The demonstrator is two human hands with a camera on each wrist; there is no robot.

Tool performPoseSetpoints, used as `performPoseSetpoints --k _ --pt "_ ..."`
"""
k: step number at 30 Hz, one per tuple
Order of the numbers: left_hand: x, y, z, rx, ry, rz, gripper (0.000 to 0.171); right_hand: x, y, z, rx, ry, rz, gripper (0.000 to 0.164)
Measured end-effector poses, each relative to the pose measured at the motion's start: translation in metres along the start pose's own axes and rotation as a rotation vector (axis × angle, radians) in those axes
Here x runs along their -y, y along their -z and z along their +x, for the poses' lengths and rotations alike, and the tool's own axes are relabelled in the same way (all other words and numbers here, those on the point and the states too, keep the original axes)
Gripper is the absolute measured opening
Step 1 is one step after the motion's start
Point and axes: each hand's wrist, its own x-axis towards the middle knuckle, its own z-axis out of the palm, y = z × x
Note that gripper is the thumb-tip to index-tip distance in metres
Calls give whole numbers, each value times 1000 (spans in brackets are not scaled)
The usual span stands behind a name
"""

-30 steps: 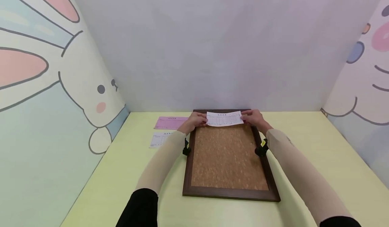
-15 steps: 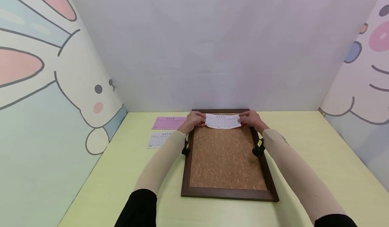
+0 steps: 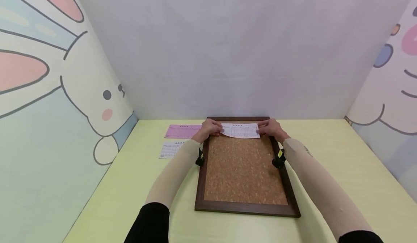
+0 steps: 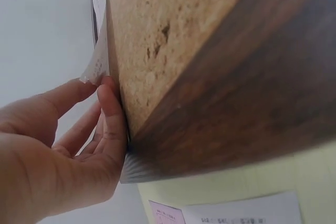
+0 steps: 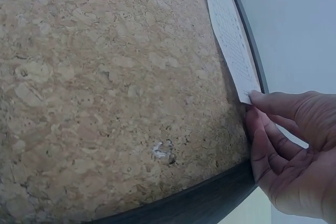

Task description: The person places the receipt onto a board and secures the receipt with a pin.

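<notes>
At the far end of the tabletop [image 3: 329, 156], close to the wall [image 3: 234, 55], lies the top of the board [image 3: 244, 170]; its short side faces the person, so both arms reach along its length, one to each side. The slip [image 3: 240, 130] is over the upper cork, just below the top bar of the frame [image 3: 247, 207] and roughly parallel to it; its print faces the person, upright for reading. The left hand [image 3: 211, 127] pinches one end; the right hand [image 3: 271, 129] pinches the other; in both, the fingers [image 4: 111, 119] are narrow on the paper. Thin paper sags readily, and holding it by opposite ends presumably keeps it spread and level, with the middle uncovered. The left wrist view shows that end bent up and away from the cork; the right end looks flatter; whether the slip's middle touches the cork cannot be told. The remaining fingers curl low beside the board's edges, perhaps for steadiness, though their contact is unclear. To the left of the board lie the pink sheet [image 3: 182, 131] and, nearer the person, the pale sheet [image 3: 170, 150], partly hidden by the left arm; both lie apart from the cork, which leaves its surface unobstructed.
</notes>
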Motion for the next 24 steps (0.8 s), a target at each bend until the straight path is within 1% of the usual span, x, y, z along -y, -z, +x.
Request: performPoseSetpoints --k 5,9,12,17,24 --pt "1 2 0 29 -28 89 31 0 -1 0 -13 2 -14 50" --pt "2 3 1 54 -51 130 37 -2 2 -1 18 14 11 49" --pt "4 3 3 60 -59 152 39 -5 6 -3 58 26 34 50" --pt "5 2 6 68 -43 176 43 -9 12 -7 116 52 24 51" --pt "2 5 5 97 -18 197 47 -19 22 -19 162 113 -53 47"
